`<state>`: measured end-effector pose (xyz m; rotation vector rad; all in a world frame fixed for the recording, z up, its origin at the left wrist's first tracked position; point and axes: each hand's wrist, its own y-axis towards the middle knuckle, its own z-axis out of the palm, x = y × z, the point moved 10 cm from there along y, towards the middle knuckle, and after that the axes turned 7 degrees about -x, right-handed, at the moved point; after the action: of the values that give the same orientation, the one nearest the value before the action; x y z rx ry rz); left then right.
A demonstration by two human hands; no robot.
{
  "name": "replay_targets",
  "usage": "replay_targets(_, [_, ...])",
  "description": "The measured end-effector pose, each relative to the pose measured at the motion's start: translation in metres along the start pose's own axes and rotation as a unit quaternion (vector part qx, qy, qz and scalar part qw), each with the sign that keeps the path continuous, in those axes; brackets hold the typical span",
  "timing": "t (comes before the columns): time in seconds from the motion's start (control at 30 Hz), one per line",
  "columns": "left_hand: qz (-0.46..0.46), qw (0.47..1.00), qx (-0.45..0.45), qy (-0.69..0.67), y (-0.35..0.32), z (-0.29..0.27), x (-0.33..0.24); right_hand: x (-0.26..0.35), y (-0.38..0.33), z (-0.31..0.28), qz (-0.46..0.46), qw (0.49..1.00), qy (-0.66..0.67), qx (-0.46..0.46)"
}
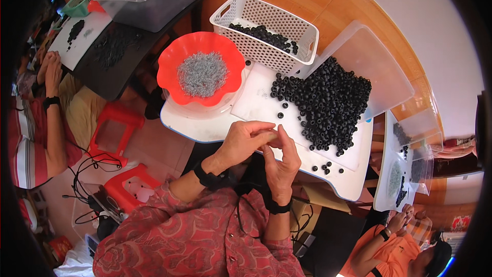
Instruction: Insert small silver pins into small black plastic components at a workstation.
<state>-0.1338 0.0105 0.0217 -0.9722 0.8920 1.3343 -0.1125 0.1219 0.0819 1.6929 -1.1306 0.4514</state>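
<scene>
One white bench spreads like a clock face, its wearer seated at six. A clear plastic bin lies tipped toward two o'clock, a white perforated basket stands at twelve, and a red scalloped bowl sits between ten and eleven. At six, the left hand and right hand meet at the fingertips; I cannot tell whether they pinch anything. Black ring-like pieces heap between two and three; tiny silvery bits fill the bowl's middle. The step looks like fingertip work on one small part, probably calling next for a steady, fine two-handed pinch.
</scene>
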Motion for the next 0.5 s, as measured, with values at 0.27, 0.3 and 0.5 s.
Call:
replay_targets(0.27, [-0.051, 0.994, -0.085, 0.039, 0.058, -0.024, -0.019, -0.040, -0.004, -0.015, 0.065, 0.993, 0.036, -0.086])
replay_targets(0.3, [-0.043, 0.994, -0.097, 0.022, 0.070, -0.025, -0.028, -0.052, -0.007, -0.017, 0.087, 0.992, 0.019, -0.089])
replay_targets(0.5, [0.009, 0.990, -0.135, -0.026, 0.152, -0.032, -0.077, -0.095, -0.024, -0.011, 0.100, 0.990, -0.036, -0.089])
